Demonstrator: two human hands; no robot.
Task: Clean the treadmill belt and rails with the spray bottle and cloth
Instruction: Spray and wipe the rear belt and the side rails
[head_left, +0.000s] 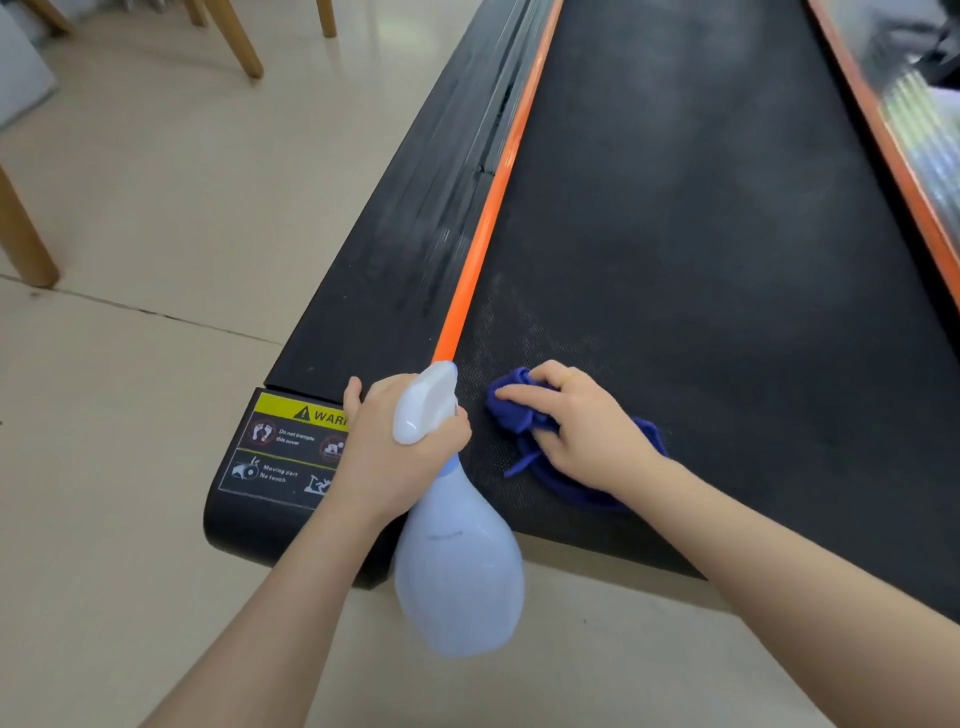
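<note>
My left hand (387, 447) grips the neck of a pale blue spray bottle (457, 566), whose white trigger head points up the treadmill over the near left corner. The bottle's body hangs down past the treadmill's rear edge. My right hand (582, 431) presses a crumpled dark blue cloth (511, 413) onto the black belt (701, 234) near its rear left corner, fingers curled over the cloth. The left black rail (415, 249) with its orange strip (491, 218) runs away from me, with pale streaks on it. The right orange rail (893, 150) is at the frame's edge.
A yellow and black warning label (283, 447) covers the rear left end cap. Cream floor tiles (156, 218) lie left of the treadmill. Wooden chair legs (23, 239) stand at the left and at the top left. Blurred objects lie beyond the right rail.
</note>
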